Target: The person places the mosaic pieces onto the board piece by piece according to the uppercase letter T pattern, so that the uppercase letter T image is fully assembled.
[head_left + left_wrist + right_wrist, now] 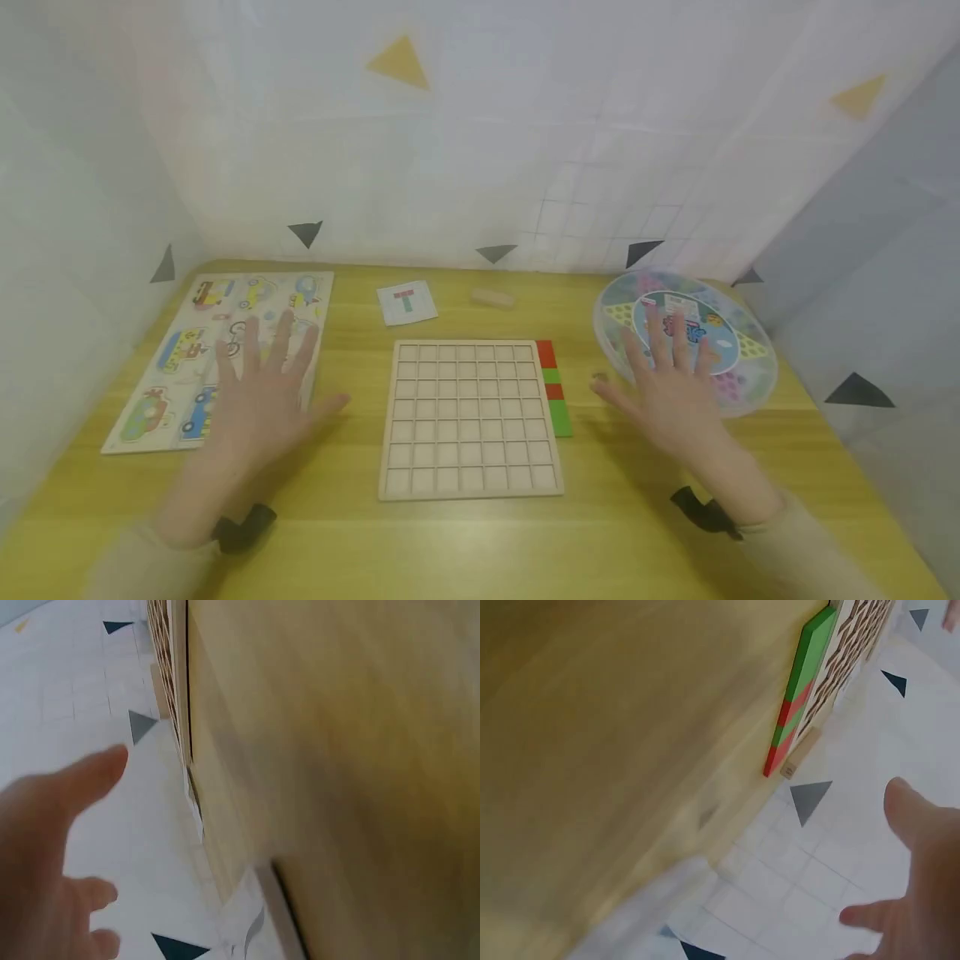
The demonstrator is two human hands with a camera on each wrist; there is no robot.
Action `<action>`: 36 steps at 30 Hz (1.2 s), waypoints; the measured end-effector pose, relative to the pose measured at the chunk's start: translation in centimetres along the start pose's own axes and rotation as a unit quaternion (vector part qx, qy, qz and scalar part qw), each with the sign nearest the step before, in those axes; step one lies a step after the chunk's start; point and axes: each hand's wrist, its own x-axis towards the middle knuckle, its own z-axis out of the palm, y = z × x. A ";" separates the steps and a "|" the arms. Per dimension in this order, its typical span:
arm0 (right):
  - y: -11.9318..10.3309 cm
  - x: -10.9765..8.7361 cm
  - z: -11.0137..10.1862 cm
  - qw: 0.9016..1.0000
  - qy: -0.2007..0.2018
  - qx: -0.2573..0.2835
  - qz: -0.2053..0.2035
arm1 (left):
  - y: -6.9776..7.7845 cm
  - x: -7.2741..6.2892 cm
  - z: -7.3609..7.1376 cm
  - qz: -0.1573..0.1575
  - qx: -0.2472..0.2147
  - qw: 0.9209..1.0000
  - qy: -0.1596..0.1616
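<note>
My left hand (261,404) is spread palm down above the table, in front of a picture puzzle board (168,333) printed with vehicles, partly hiding it. Fingers apart, my right hand (678,400) hovers over the near left part of a round, clear-rimmed package (757,375). Both hands hold nothing. Between them lies a wooden grid board (471,419) with bare square cells. Red and green pieces (555,387) run in a row along its right side; the green one (810,652) at the near end shows large in the right wrist view.
Behind the grid board lie a white card (407,302) with a red and green T and a small wooden block (492,297). A pale curtain (487,150) with triangles stands at the table's back and sides. The table (465,550) is wood-grained.
</note>
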 end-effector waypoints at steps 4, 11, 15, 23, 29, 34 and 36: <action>-0.6 0.8 0.7 0.996 -0.029 0.075 -0.027 | 1.3 -0.6 0.9 0.035 -0.064 0.996 -0.057; -1.7 3.5 2.2 0.977 -0.033 0.194 -0.077 | 3.6 -1.6 1.5 0.096 -0.168 0.969 -0.154; -2.2 5.0 2.7 0.972 -0.031 0.219 -0.083 | 4.0 -1.9 1.6 0.116 -0.189 0.956 -0.191; -1.4 5.4 4.0 0.958 -0.030 0.272 -0.087 | 4.3 -2.0 1.8 0.142 -0.225 0.936 -0.231; -0.6 5.2 4.8 0.946 -0.085 0.300 -0.087 | 4.2 -2.1 1.8 0.145 -0.233 0.935 -0.224; -0.8 5.1 4.5 0.941 -0.130 0.301 -0.086 | 4.2 -2.0 1.8 0.136 -0.246 0.930 -0.237; -1.0 5.1 4.4 0.940 -0.129 0.304 -0.090 | 4.2 -2.0 1.8 0.133 -0.249 0.929 -0.240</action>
